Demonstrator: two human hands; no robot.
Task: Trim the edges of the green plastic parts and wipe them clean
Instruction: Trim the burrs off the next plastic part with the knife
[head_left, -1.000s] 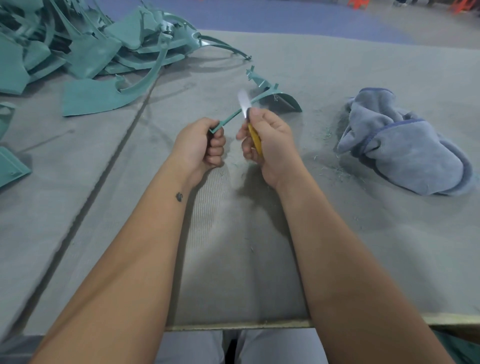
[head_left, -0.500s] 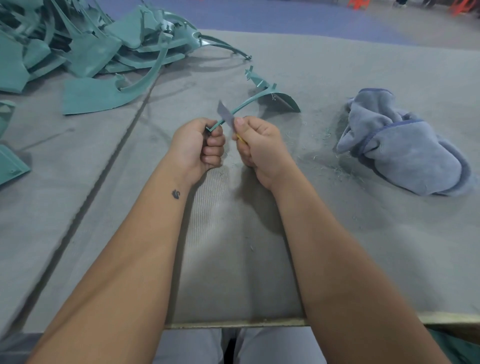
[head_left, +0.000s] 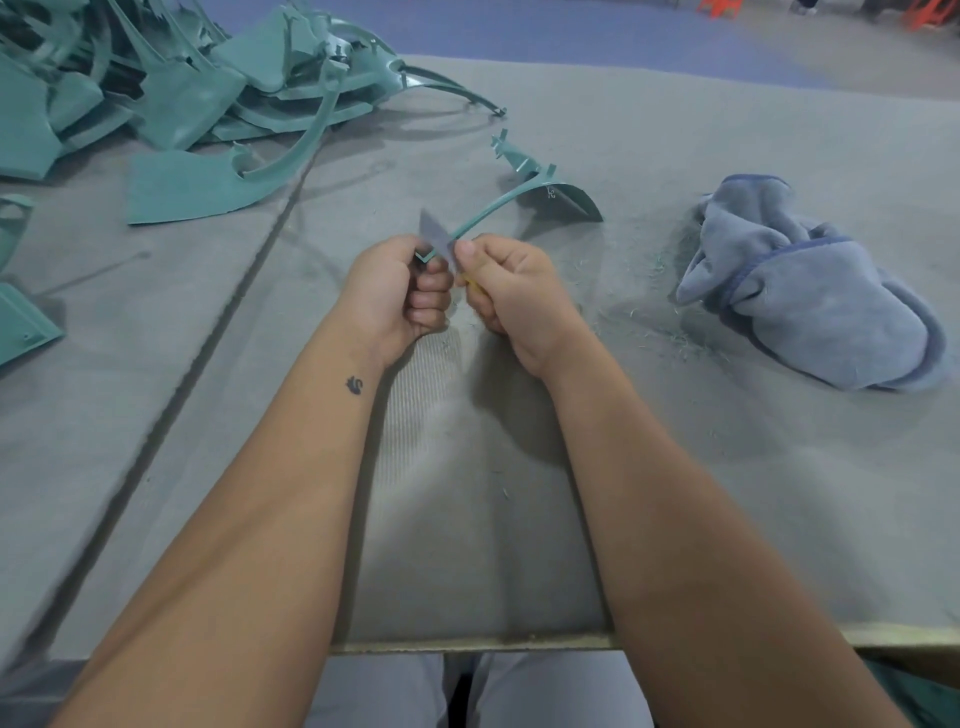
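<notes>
The left hand (head_left: 397, 291) is closed in a fist around the near end of a long, curved green plastic part (head_left: 519, 195), whose far end — a wider fan-shaped flap — rests on the grey worktop (head_left: 675, 493). The right hand (head_left: 511, 291) is closed around a small knife with a yellow handle, mostly hidden in the palm; its blade (head_left: 436, 236) lies against the thin strip right beside the left fist, with the thumb pressed up close behind it.

The step in hand looks like scraping the flash off this strip's edge. To do it well, the blade should probably stay at a shallow angle and travel away from the left fist, toward the free end, so a slip runs into open air and not into fingers. The strip is slender and springy — short, light passes suit it better than one hard pull, which could gouge or bend it. Holding close to the cut keeps it from flexing.

Fine green shavings (head_left: 670, 332) lie scattered on the worktop to the right, near a crumpled blue-grey cloth (head_left: 810, 291) that sits well within reach for wiping. A heap of more green parts (head_left: 197, 93) waits at far left.
</notes>
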